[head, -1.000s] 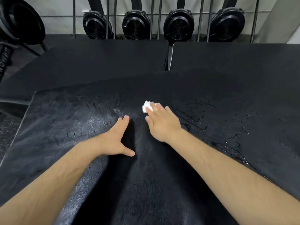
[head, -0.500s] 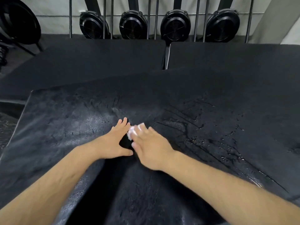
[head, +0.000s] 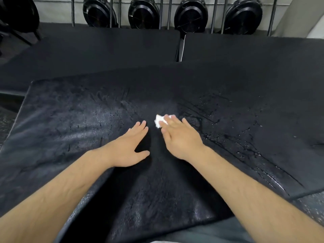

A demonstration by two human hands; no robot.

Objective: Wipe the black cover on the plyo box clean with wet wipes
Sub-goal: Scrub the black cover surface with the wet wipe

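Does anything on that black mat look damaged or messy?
Yes. The black cover has fine cracks and greyish scuffed patches, mostly left of centre, and wet streaks and droplets on its right side. The wetness probably comes from the white wipe pressed under the right hand. Nothing else stands out.

Well beyond the right grip [head: 180, 137], four round black fan housings [head: 143, 14] line a pale wall [head: 57, 13] behind upright metal bars [head: 73, 13]. Two black platforms [head: 105, 48] lie nearer, with speckled floor [head: 310, 204] to the grip's right.
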